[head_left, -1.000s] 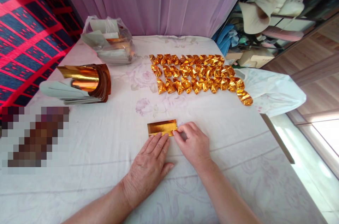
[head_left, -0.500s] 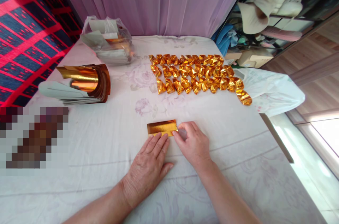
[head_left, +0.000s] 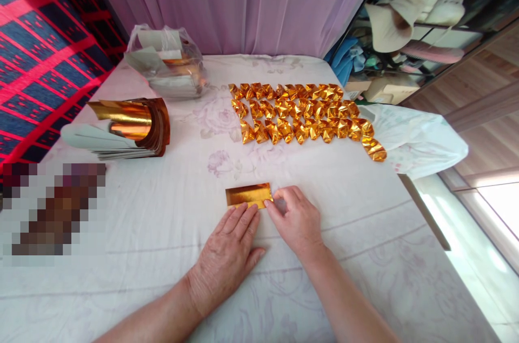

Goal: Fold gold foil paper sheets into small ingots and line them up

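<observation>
A folded strip of gold foil paper (head_left: 249,194) lies flat on the cloth in front of me. My left hand (head_left: 229,245) rests flat, its fingertips pressing the near edge of the strip and its thumb out to the side. At the strip's right end, my right hand (head_left: 298,218) has thumb and index finger closed on the corner. Beyond the strip, several folded gold foil pieces (head_left: 300,110) stand in three rows. To the left sits a curled stack of gold foil sheets (head_left: 132,124) with pale backs.
A clear plastic bag (head_left: 172,67) of more sheets stands at the back left. A white plastic bag (head_left: 425,140) hangs over the table's right edge. The bed-like table has a flowered cloth (head_left: 162,208). Behind is a purple curtain (head_left: 251,2); a shelf with a hat (head_left: 389,24) is at right.
Both hands and the foil strip stay in nearly the same place. Only a very slight shift of the whole view shows.
</observation>
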The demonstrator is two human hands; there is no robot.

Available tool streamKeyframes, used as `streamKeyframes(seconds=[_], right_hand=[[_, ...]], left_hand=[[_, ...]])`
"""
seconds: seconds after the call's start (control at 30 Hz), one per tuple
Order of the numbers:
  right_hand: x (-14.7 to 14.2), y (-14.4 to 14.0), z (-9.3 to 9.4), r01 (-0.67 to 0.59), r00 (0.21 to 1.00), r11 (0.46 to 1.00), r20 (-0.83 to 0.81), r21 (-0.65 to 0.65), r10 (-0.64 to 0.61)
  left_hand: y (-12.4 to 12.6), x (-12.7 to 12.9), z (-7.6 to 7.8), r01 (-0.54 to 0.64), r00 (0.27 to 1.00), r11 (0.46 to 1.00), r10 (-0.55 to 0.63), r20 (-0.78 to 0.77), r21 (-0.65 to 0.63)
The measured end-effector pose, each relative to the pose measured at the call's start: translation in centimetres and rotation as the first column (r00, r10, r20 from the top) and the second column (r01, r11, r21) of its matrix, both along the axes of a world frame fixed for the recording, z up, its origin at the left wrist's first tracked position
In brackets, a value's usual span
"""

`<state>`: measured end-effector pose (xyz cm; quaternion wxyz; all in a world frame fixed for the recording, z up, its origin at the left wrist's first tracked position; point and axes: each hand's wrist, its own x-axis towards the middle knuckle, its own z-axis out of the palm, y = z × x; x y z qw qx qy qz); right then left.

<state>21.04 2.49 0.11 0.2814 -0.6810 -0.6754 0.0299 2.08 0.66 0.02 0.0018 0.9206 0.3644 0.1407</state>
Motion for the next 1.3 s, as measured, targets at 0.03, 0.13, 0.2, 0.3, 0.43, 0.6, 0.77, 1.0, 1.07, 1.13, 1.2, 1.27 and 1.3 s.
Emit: streamKeyframes(seconds=[0.03, 0.13, 0.2, 0.3, 0.43, 0.6, 0.77, 1.0, 1.07, 1.13, 1.2, 1.27, 1.3], right_hand=[[0.01, 0.0, -0.01, 0.0, 1.0, 1.0, 0.001, 0.0, 0.0], [0.03, -0.01, -0.06, -0.001, 1.0, 1.0, 0.011, -0.001, 0.001], [0.03, -0.01, -0.08, -0.003, 1.0, 1.0, 0.017, 0.0, 0.003], [0.04, -0.01, -0.08, -0.005, 1.0, 1.0, 0.012, 0.001, 0.005], [0.12, -0.04, -0.1, -0.013, 1.0, 1.0, 0.002, -0.003, 0.013], [0.34, -0.09, -0.01, -0.052, 0.999, 0.998, -0.017, -0.025, 0.051], [0.46, -0.13, 0.14, -0.069, 0.998, 0.998, -0.017, -0.013, 0.069], [0.42, -0.19, 0.05, -0.073, 0.997, 0.997, -0.038, 0.003, 0.073], [0.41, -0.19, 0.03, -0.071, 0.997, 0.997, -0.037, -0.001, 0.071], [0.42, -0.2, 0.03, -0.074, 0.997, 0.997, -0.036, -0.005, 0.074], [0.44, -0.2, 0.03, -0.078, 0.996, 0.997, -0.036, -0.005, 0.078], [0.45, -0.19, 0.02, -0.078, 0.996, 0.997, -0.034, -0.005, 0.077], [0.46, -0.19, 0.01, -0.075, 0.997, 0.997, -0.033, -0.007, 0.075]], left_hand=[[-0.01, 0.01, 0.0, -0.003, 1.0, 1.0, 0.003, 0.001, -0.001], [-0.02, 0.02, 0.02, -0.005, 1.0, 1.0, 0.005, -0.004, -0.006], [0.0, 0.0, 0.04, 0.0, 1.0, 1.0, 0.0, -0.01, -0.003], [0.04, -0.04, 0.04, 0.01, 1.0, 1.0, -0.01, -0.009, 0.006], [0.05, -0.05, -0.03, 0.008, 1.0, 1.0, -0.008, -0.005, 0.003], [0.03, 0.01, -0.05, 0.002, 1.0, 1.0, -0.002, -0.005, -0.003], [-0.04, 0.02, -0.16, 0.001, 1.0, 1.0, -0.001, -0.006, -0.017], [-0.01, 0.02, -0.01, 0.006, 1.0, 1.0, -0.006, -0.008, -0.004], [0.02, 0.01, 0.06, 0.009, 1.0, 1.0, -0.009, -0.014, -0.003], [0.02, 0.0, 0.08, 0.007, 1.0, 1.0, -0.007, -0.014, -0.01], [0.0, -0.02, 0.04, 0.006, 1.0, 1.0, -0.007, -0.012, -0.02], [-0.01, -0.03, -0.01, 0.009, 1.0, 1.0, -0.009, -0.012, -0.023], [-0.02, -0.03, -0.03, 0.009, 1.0, 1.0, -0.009, -0.013, -0.022]])
